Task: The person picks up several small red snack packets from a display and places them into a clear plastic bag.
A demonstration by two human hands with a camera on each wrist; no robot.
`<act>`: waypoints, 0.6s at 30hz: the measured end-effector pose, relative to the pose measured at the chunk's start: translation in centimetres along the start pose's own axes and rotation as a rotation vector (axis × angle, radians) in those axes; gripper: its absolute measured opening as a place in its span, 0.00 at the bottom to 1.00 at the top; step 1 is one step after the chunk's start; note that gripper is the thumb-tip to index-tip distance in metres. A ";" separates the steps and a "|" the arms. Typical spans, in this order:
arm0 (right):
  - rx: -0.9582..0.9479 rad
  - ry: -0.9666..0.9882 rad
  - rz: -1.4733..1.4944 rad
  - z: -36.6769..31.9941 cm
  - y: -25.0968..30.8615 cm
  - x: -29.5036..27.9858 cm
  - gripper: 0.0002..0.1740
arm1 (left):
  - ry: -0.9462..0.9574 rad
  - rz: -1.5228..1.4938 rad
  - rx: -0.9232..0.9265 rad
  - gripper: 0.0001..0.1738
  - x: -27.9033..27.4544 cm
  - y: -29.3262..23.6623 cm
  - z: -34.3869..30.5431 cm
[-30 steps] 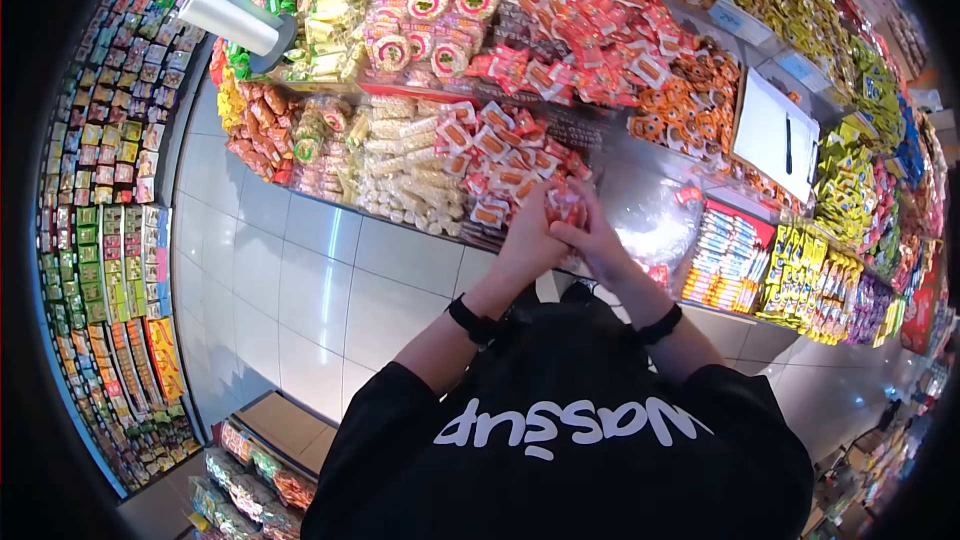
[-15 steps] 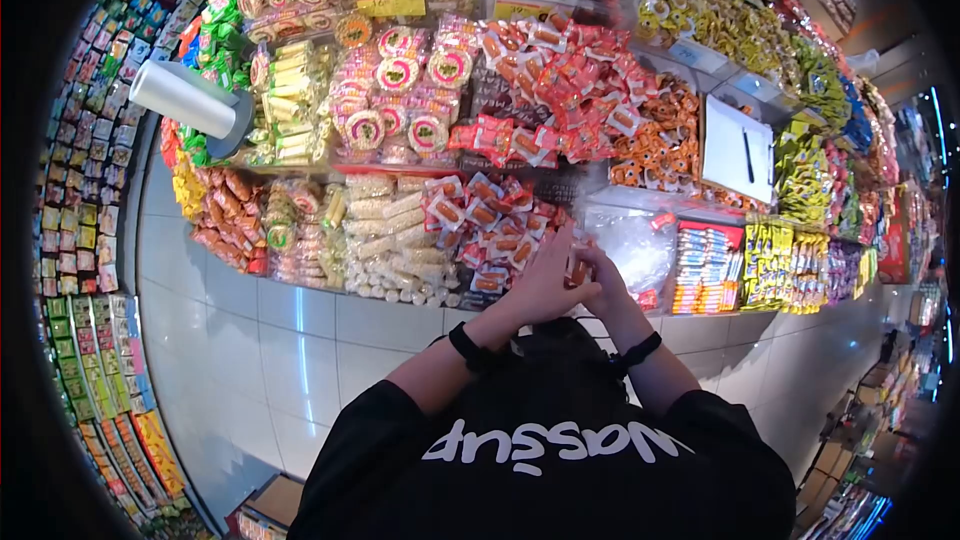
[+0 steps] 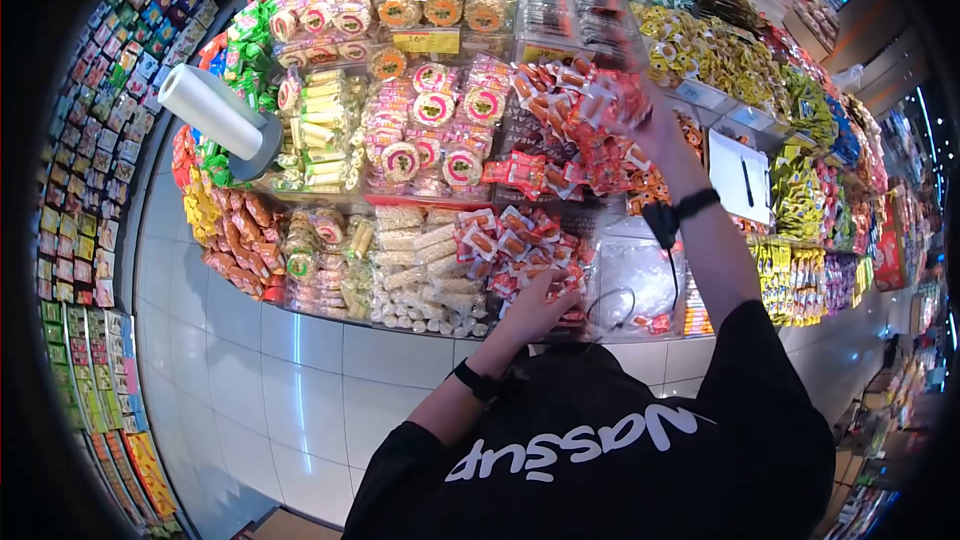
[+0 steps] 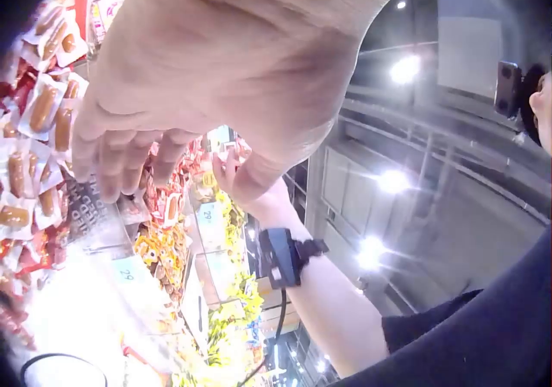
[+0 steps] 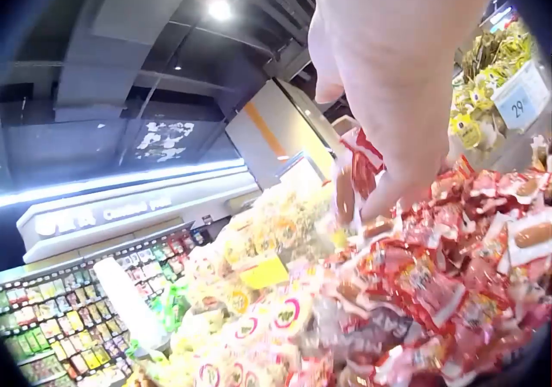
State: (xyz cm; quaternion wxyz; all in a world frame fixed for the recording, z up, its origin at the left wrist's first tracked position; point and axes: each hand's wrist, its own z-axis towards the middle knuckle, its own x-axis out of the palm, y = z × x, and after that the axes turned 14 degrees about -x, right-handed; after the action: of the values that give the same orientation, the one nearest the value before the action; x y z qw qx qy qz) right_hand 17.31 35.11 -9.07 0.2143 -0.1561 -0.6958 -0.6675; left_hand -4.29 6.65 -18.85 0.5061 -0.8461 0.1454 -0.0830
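Note:
The left hand is low over the near heap of red-and-white wrapped sausage snacks. Its fingers hang loosely bent in the left wrist view, with no packet seen in the hand. Farther back, the right hand reaches into the upper heap of red packets. Close up in the right wrist view, that hand points down at the heap, its fingers curled against a red wrapped snack. The palm side is partly hidden.
A clipboard with a pen lies right of the right hand. A clear plastic bag or sheet is between the arms at the front. A plastic-bag roll stands at the left, near bins of wrapped sweets.
The hands were together over the near heap and have parted. The right hand has moved up and back to the upper heap; the left has stayed by the near one.

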 end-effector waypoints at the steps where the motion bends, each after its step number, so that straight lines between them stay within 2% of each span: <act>1: -0.006 -0.043 0.004 0.6 0.3 1.0 0.30 | 0.001 -0.047 0.002 0.30 -0.1 0.1 -0.2; 3: -0.066 -0.184 -0.081 0.4 1.2 3.3 0.38 | 0.010 -0.116 -0.019 0.27 -0.6 -0.1 -0.9; 6: 0.008 -0.303 -0.061 -0.4 1.6 4.2 0.36 | 0.034 -0.163 -0.047 0.25 -1.4 -1.0 -1.8; 7: 0.016 -0.254 -0.025 -0.6 1.4 3.5 0.35 | 0.045 -0.159 -0.034 0.24 -1.5 -0.7 -1.7; 8: 0.021 -0.210 0.013 -0.7 1.3 2.2 0.33 | 0.060 -0.152 -0.022 0.24 -1.4 -0.4 -1.7; 9: 0.024 -0.171 0.052 -0.9 1.3 0.8 0.32 | -0.017 -0.158 0.021 0.24 -0.9 0.4 -1.4; 12: -0.041 -0.066 -0.114 -2.4 1.6 -4.5 0.27 | 0.006 -0.099 -0.026 0.22 -0.3 0.6 -0.9; 13: -0.097 -0.082 -0.108 -3.8 1.9 -6.0 0.21 | 0.022 -0.146 -0.030 0.21 0.0 0.6 -0.9; 14: -0.115 -0.113 -0.166 -5.5 2.4 -7.7 0.20 | 0.007 -0.055 -0.021 0.20 0.0 0.7 -0.7; 16: -0.128 -0.185 -0.283 -9.7 3.3 -11.5 0.19 | 0.080 -0.142 -0.080 0.19 0.1 -1.4 -1.8; 17: -0.157 -0.204 -0.290 -11.9 3.2 -14.3 0.18 | 0.075 -0.100 -0.083 0.19 0.2 -0.7 -1.8; 18: -0.114 -0.335 -0.336 -13.9 2.9 -17.1 0.20 | 0.064 -0.055 -0.075 0.19 0.1 -0.3 -1.7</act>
State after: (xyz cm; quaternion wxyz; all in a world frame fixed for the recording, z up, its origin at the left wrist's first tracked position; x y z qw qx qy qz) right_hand 34.77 22.60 -15.00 -0.0272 -0.1588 -0.6989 -0.6969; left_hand -4.60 5.37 -17.78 0.4665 -0.8651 0.1413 -0.1182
